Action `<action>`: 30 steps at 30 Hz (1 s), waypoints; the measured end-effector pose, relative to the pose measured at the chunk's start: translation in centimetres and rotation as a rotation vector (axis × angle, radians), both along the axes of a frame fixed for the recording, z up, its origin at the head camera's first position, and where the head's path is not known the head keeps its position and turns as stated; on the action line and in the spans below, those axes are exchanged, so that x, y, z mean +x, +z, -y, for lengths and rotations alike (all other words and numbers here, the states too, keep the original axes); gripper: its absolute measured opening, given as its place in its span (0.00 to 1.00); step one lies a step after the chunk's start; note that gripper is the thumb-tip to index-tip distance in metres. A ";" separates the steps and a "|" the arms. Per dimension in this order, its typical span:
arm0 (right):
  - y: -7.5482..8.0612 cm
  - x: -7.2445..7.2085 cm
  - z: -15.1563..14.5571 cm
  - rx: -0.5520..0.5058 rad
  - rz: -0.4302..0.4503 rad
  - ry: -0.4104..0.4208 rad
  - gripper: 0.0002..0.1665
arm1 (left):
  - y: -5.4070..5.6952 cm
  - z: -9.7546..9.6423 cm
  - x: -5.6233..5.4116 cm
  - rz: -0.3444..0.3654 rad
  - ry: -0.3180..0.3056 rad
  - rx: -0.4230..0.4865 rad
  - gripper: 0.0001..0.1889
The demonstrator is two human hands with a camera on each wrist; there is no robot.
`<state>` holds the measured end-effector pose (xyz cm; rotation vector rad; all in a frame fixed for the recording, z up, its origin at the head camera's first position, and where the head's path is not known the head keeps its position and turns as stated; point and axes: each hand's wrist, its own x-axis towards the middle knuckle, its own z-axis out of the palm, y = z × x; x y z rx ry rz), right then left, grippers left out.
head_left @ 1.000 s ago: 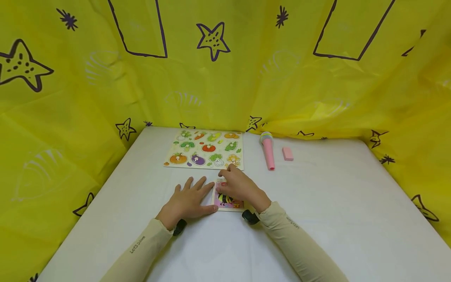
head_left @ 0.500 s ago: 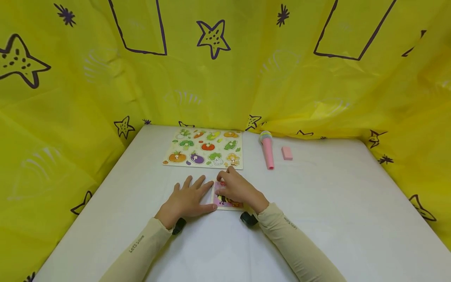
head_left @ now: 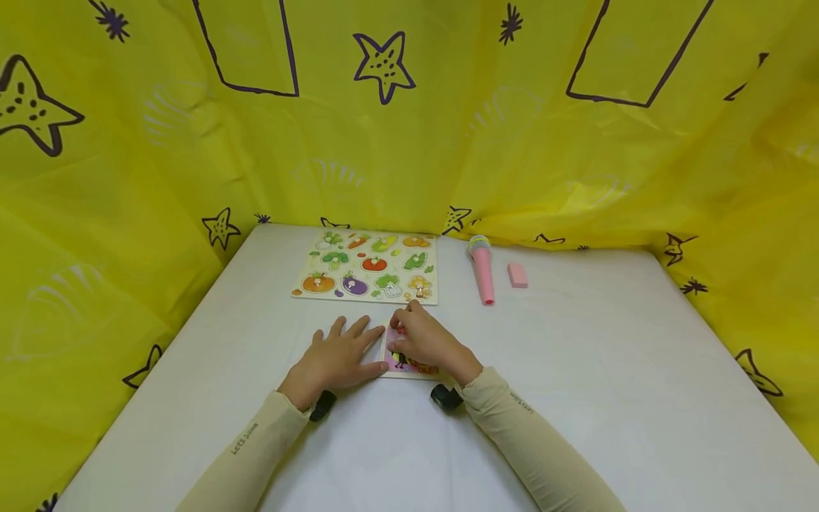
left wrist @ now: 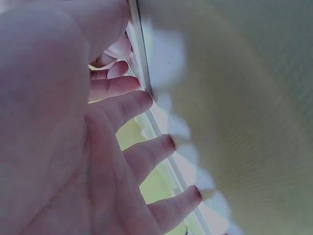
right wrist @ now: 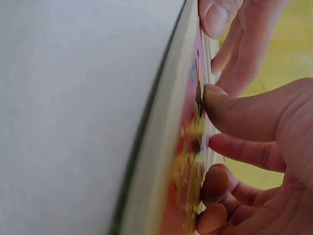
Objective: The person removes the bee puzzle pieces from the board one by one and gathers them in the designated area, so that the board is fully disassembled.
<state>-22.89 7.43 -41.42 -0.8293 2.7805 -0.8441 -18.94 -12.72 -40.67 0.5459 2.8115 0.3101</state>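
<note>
A small square picture board [head_left: 395, 366] with a pale frame lies on the table, showing a black-and-yellow bee on pink. My left hand [head_left: 335, 359] lies flat at its left side, fingers spread, with the thumb on the lower left corner and the index fingertip by the upper left. Bent over the picture, my right hand [head_left: 430, 343] covers much of its right part. In the right wrist view its thumb [right wrist: 217, 105] and fingertips [right wrist: 215, 183] touch the printed surface, with a gap between thumb and index finger.
Behind the hands lies a vegetable peg puzzle [head_left: 365, 267]. Right of it are a pink toy microphone [head_left: 483, 274] and a small pink block [head_left: 517, 275]. A yellow curtain [head_left: 384, 156] encloses the back and sides of the white table [head_left: 576, 370].
The head view has shifted slightly, so everything appears a little higher and further left. Both hands stay at the board; the right hand's bent fingers have changed little.
</note>
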 end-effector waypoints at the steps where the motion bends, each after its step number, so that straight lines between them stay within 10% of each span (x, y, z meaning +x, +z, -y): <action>1: 0.0 0.0 0.0 -0.005 0.003 -0.004 0.17 | 0.0 -0.1 0.0 -0.001 0.001 -0.002 0.39; 30: 0.0 0.3 -2.1 -0.294 -0.071 -0.082 0.07 | 0.5 -0.4 0.1 0.023 0.016 0.012 0.39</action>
